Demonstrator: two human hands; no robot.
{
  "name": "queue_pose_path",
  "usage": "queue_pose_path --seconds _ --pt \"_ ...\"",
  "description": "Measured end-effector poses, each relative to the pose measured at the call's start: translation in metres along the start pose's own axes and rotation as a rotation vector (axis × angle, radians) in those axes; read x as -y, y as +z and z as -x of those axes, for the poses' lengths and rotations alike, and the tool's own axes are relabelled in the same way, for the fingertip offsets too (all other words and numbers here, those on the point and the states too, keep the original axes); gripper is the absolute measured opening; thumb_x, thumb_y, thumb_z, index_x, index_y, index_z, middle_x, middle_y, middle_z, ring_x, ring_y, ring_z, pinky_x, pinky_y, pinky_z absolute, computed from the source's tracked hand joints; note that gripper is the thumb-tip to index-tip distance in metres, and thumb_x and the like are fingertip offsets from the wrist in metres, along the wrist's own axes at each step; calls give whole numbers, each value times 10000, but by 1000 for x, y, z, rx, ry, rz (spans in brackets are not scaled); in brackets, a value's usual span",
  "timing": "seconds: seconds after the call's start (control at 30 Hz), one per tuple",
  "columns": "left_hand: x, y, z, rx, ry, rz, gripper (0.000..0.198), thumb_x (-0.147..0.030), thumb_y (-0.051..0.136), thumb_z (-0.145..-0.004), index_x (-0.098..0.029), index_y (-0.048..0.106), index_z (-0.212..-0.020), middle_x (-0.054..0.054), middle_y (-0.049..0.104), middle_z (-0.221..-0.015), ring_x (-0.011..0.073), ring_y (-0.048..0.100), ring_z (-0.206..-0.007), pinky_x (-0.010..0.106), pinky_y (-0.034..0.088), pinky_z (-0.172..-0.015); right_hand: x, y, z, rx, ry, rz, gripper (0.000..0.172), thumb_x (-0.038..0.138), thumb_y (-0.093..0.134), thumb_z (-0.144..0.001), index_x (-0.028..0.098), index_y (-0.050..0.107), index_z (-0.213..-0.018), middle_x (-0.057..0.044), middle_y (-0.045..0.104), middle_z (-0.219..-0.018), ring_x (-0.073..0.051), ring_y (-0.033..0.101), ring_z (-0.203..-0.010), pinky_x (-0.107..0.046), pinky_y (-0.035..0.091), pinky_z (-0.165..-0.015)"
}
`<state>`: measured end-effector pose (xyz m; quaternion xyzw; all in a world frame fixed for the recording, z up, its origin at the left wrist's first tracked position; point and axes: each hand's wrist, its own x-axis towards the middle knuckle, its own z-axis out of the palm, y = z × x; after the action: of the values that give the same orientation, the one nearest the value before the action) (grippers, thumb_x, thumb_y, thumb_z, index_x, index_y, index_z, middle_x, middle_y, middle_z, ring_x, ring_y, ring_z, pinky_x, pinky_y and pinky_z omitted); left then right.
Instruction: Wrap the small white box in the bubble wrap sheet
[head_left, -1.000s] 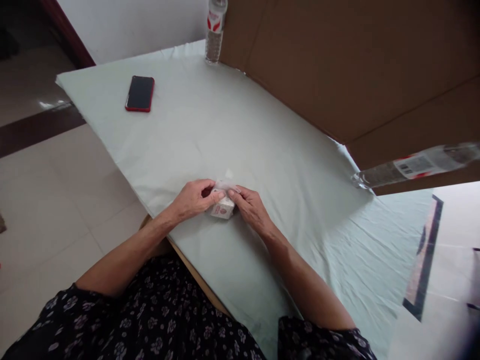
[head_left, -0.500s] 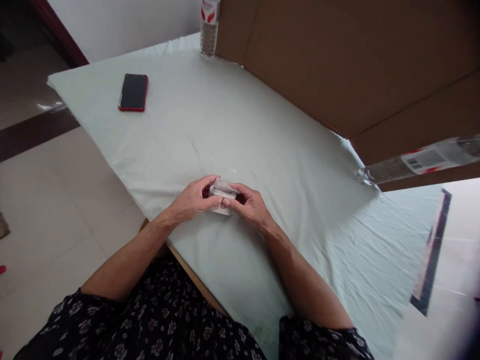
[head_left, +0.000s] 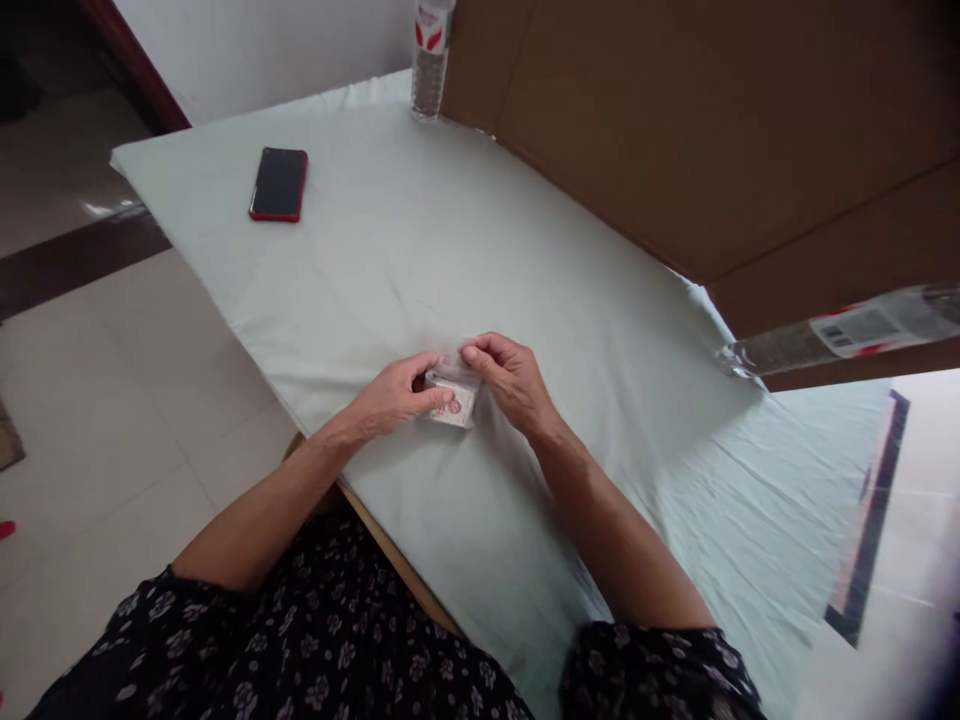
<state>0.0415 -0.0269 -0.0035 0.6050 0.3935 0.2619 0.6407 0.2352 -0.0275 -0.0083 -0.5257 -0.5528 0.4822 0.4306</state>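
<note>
Pale, creased cloth covers the table (head_left: 600,330), glossy tiles around it. Near the table's front edge, the left hand (head_left: 390,400) pinches a small white carton (head_left: 455,405); the right hand (head_left: 514,380) curls closed on its shiny top. A flat red-cased phone (head_left: 279,184) lies near the table's far-left corner.

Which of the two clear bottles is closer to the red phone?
The far-edge bottle, by the cardboard's left corner; the other bottle sits far right.

Forearms converge ahead, left hand (head_left: 394,398) and right hand (head_left: 511,378) pinching with curled fingers.
</note>
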Motion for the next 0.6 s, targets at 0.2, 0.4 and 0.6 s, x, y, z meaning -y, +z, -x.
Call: queue_pose_path --seconds 0.2,0.4,0.6 --pt "-2 -1 -4 -54 -34 -142 291 -327 643 -819 -156 720 -1041 17 727 -896 160 630 -797 261 461 -699 7 1 9 -16 -27 150 201 383 615 -858 197 664 -801 8 630 -710 -132 540 -675 -267 437 -651" --pt "7 4 -4 -158 49 -262 325 -415 581 -889 -176 731 -1050 9 718 -843 158 597 -748 273 450 -684 6 2 24 -26 -110 265 139 314 609 -885 219 710 -867 -1 718 -806 -156 646 -759 -287 502 -726" --pt "22 8 -7 -257 223 -367 335 -399 498 -954 -172 728 -1044 71 748 -1028 209 660 -963 336 504 -891 -8 -5 26 22 -358 375 132 265 608 -935 261 740 -929 -23 787 -988 -196 732 -958 -362 541 -902"
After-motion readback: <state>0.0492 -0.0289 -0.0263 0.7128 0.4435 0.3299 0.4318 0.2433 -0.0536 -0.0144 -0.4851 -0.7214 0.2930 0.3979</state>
